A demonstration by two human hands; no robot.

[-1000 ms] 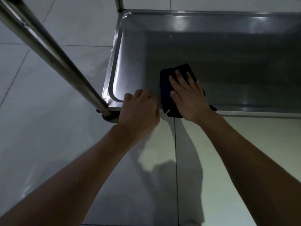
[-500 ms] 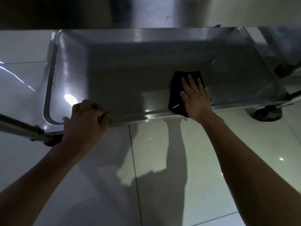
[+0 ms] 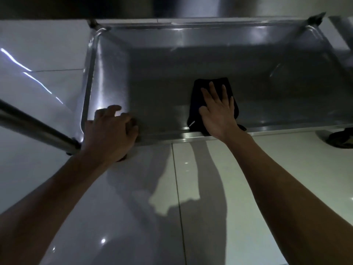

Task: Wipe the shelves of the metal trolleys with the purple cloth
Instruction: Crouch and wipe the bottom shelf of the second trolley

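Since a second ago the flat, open right hand [image 3: 218,109] has slid the dark purple folded cloth [image 3: 196,96] rightward along the shiny steel trolley shelf [image 3: 152,77], wiping more of it, while the left hand [image 3: 111,131] grips its near rim.

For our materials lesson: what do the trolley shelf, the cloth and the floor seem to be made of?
Trolley shelf: probably stainless steel, brushed, with soft highlights and folded rims.
Cloth: soft woven or microfibre fabric, matt and dark, flattened under the right hand.
Floor: likely glazed tile, glossy, with thin joint lines.

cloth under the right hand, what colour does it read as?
Very dark, near black with a purple-navy tint in this dim light. The cloth shows only in the head view, under the right hand.
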